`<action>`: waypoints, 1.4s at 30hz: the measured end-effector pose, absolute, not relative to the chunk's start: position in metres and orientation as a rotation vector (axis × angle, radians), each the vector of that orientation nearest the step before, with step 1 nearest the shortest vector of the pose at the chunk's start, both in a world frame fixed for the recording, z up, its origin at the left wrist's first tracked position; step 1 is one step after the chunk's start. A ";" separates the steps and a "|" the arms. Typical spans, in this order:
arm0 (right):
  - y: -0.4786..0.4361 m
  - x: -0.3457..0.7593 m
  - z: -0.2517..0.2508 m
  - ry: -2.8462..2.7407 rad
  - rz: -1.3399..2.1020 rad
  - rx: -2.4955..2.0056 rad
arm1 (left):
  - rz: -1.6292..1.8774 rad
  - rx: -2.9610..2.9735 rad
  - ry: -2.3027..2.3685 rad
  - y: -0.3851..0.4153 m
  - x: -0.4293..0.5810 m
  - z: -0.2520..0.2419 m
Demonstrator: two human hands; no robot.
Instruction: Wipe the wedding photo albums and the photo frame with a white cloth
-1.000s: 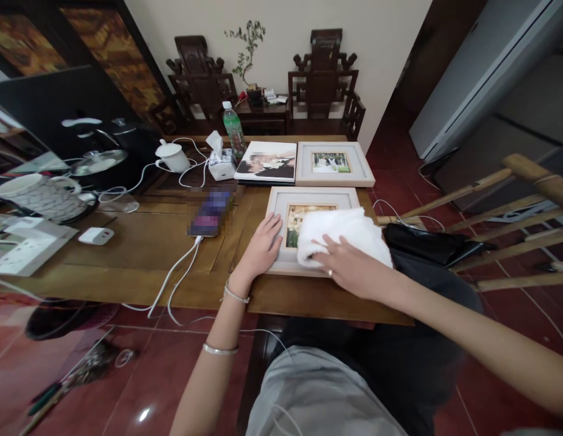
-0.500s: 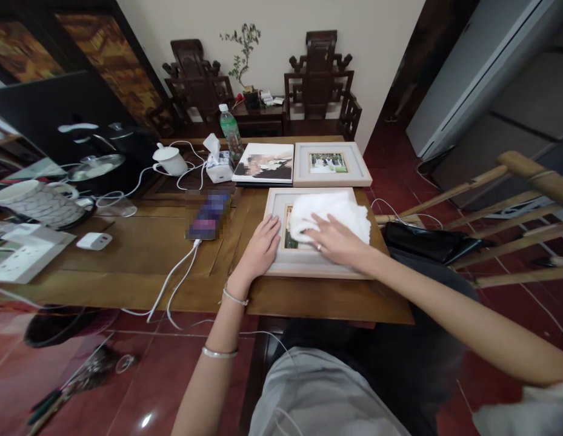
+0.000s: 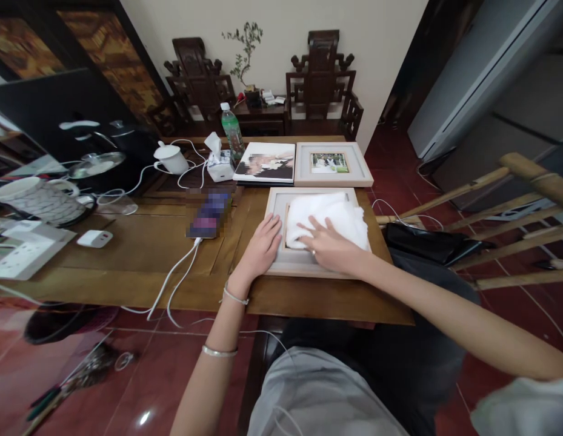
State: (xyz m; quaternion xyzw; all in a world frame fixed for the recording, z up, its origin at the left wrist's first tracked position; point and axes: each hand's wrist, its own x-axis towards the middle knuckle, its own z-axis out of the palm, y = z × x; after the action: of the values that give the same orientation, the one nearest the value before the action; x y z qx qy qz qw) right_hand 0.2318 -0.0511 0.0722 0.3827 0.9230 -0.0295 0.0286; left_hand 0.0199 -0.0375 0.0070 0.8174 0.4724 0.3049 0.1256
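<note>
A light wooden picture frame lies flat near the table's right end. My left hand rests on its left edge, fingers stretched out and holding nothing. Over the middle of the frame is a folded white cloth, covering nearly all of the small picture inside. My right hand lies on the cloth with spread fingers, pressing it down; a ring shows on one finger. Just behind stand a second framed picture and a white-edged photo panel, side by side.
On the wooden table, a phone with a white cable lies to the left. Beyond it are a tissue box, a green-labelled bottle and a lidded white cup. A patterned mug and power strip stand far left.
My right hand has slid the white cloth a little to the left and toward me over the frame, covering more of the picture. My left hand stays on the frame's edge.
</note>
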 end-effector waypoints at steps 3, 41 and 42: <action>-0.091 0.232 0.092 2.842 -0.218 1.067 | 0.894 2.341 1.384 -0.038 0.022 0.009; -0.108 0.269 0.086 2.774 0.094 1.095 | 0.980 2.197 1.419 -0.044 0.024 0.014; -0.111 0.276 0.090 2.732 0.110 1.140 | 0.965 2.227 1.418 -0.044 0.024 0.013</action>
State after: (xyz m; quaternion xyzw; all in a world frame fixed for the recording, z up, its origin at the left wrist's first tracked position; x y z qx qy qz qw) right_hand 0.2756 -0.1110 0.0896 0.3832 0.9186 0.0369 0.0896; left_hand 0.0241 -0.0437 0.0125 0.7816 0.4976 0.3385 0.1645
